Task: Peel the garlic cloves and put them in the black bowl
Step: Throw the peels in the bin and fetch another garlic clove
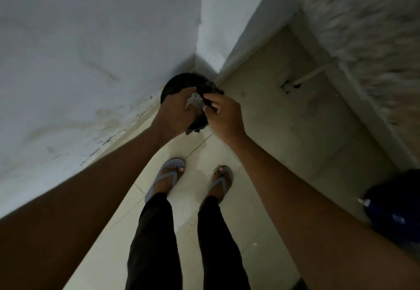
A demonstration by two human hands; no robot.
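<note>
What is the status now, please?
Left hand grips whitish garlic peel. Right hand fingers pinch it. Black container below. Nothing blocking.

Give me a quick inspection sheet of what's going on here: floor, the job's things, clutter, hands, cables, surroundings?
Surface: pale tiled floor; no table seen.
Job's things: black bowl held up over the floor; whitish papery scraps between the hands, likely garlic skin; no clove can be made out.
Clutter: dark blue rounded object at the right edge, blurred.
Hands: left hand holds the bowl and scraps; right hand pinches at the scraps.
Cables: nothing seen; a white pipe runs low on the right.
Surroundings: stained white wall on the left; feet in sandals.
</note>
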